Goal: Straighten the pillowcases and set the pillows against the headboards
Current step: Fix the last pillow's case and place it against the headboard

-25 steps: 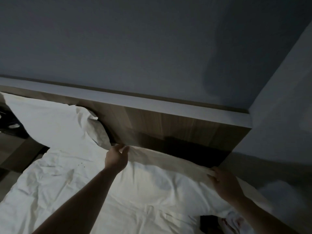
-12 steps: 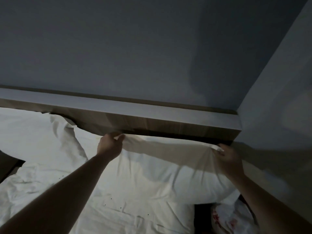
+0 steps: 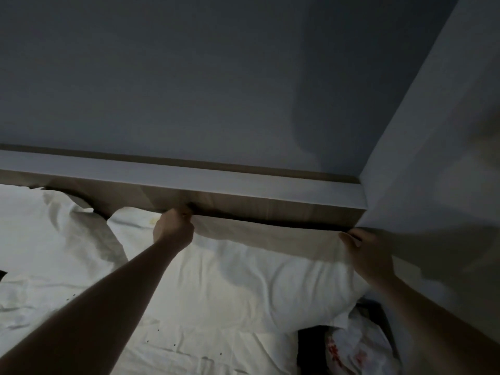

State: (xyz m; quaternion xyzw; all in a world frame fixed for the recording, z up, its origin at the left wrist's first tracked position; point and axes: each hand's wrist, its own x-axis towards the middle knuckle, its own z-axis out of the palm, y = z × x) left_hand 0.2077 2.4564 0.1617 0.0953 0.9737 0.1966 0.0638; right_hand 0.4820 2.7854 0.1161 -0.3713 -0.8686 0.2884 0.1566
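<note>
A white pillow [image 3: 243, 282] lies at the head of the bed, its top edge pulled taut just below the wooden headboard [image 3: 243, 196]. My left hand [image 3: 173, 228] pinches the pillowcase's upper edge left of its middle. My right hand [image 3: 365, 255] grips the upper right corner of the same pillowcase, close to the side wall. A second white pillow [image 3: 51, 234] leans against the headboard at the left, its right corner drooping.
A crumpled white sheet [image 3: 189, 353] covers the bed below the pillows. A grey side wall [image 3: 433, 185] closes in on the right. A white bag with red print [image 3: 357, 350] sits in the dark gap at the bed's right edge.
Both hands have lifted the pillow's top edge up toward the headboard and stretched it flat. The view has tilted up, so less of the headboard's face shows.
</note>
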